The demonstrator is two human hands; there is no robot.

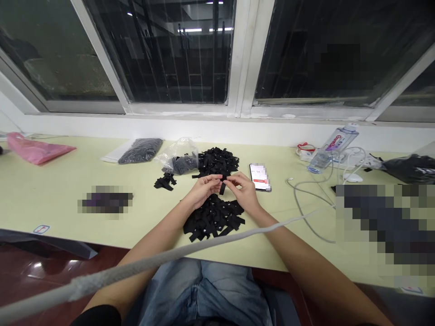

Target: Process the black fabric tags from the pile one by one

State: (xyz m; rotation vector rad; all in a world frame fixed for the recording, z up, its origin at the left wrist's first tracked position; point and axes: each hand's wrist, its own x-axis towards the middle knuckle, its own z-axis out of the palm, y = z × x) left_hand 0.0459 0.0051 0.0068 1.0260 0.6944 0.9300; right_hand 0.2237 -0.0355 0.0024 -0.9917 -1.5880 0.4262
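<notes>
Between my fingertips is a short black fabric strip (222, 188), hanging down a little. My left hand (204, 190) pinches it from the left, and my right hand (244, 192) pinches it from the right. Below them on the table lies a heap of black strips with small shiny bits (217, 216). Behind my hands rises another heap of black strips (219, 159). A small cluster of black pieces (165, 181) sits to the left. Finer details of the held strip are hidden by my fingers.
On the pale yellow table (142, 194), a clear bag of dark pieces (181, 158) and a packed dark bag (141, 150) stand left. A lit phone (260, 177) lies right, beyond it a tilted bottle (335, 147) and loose cables. A grey cord (170, 258) crosses above my forearms.
</notes>
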